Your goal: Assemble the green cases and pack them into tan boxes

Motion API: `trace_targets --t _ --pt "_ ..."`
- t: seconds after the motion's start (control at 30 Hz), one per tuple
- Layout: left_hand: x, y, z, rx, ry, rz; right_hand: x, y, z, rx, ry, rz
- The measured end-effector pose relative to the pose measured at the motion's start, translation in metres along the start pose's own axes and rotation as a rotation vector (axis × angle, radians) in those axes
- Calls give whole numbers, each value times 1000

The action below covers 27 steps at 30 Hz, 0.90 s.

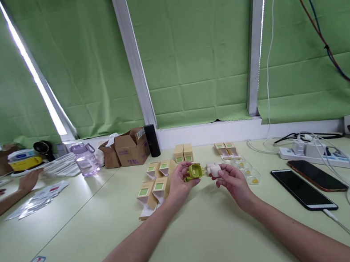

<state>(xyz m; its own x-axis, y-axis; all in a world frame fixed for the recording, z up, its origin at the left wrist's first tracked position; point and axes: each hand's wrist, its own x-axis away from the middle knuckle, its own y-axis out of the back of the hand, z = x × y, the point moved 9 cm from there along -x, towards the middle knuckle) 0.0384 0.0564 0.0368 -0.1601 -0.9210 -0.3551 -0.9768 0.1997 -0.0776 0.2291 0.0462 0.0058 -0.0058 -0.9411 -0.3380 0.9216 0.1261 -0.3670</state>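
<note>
My left hand [181,181] is closed on a small yellow-green case [195,171], its hollow side facing me. Just to the right, my right hand [233,180] pinches a small white case [215,169] between thumb and fingers. A narrow gap separates the two cases, both held above the table. Beside my left hand stand several small cream boxes [145,194] with green squares on them. Behind my right hand lie clear rounded plastic pieces [252,175] with yellow spots.
Two more cream box groups [183,152] stand farther back. Phones [302,189], a power strip [321,156] and loose cables lie right. A purple bottle [85,159], cardboard boxes [131,148] and plastic bags [40,199] are left, near another person's arms [3,204].
</note>
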Motion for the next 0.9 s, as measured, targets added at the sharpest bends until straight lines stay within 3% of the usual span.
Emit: trace_targets --t 0.4,0.7,0.9 --pt "-2 1 5 -71 -33 10 4 -8 5 74 24 34" --pt "-1 1 3 -221 -87 9 -1 0 -17 74 -171 -32" --pt "-2 5 5 -308 -122 -15 -2 0 -26 -119 -237 -21"
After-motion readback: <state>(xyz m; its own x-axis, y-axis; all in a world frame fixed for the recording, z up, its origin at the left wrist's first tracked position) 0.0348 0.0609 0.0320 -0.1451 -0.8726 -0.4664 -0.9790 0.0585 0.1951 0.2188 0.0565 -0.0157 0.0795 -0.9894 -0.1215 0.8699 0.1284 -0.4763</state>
